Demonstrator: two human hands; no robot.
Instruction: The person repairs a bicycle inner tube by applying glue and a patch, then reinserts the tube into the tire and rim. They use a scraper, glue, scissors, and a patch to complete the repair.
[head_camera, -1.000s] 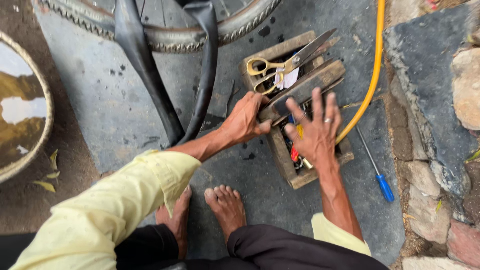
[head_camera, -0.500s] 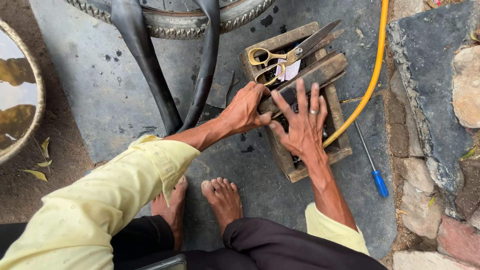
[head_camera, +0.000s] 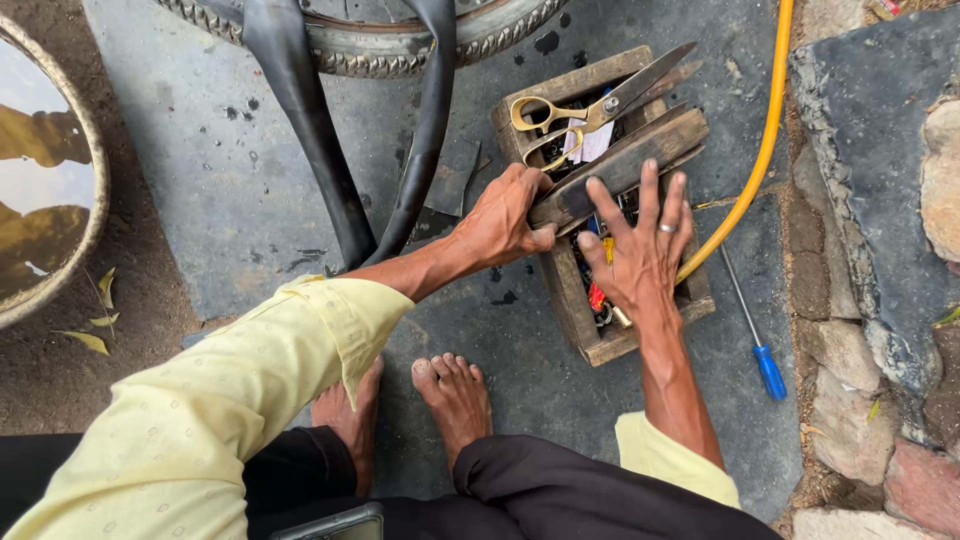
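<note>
Head view, looking down: a wooden toolbox (head_camera: 600, 345) sits on dark pavement. The left hand (head_camera: 505, 218) grips the end of its wooden handle bar (head_camera: 625, 160), fingers curled shut around it. The right hand (head_camera: 640, 255) lies spread open over the tools inside. Brass-handled scissors (head_camera: 590, 115) rest across the box's far edge. A yellow hose (head_camera: 750, 175) and blue-handled screwdriver (head_camera: 755, 335) lie just right; bare pavement stays open left.

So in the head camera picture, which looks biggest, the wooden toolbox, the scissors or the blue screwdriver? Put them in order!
Largest to smallest:
1. wooden toolbox
2. scissors
3. blue screwdriver
The scissors and screwdriver look close in length, so that order is unsure.
</note>
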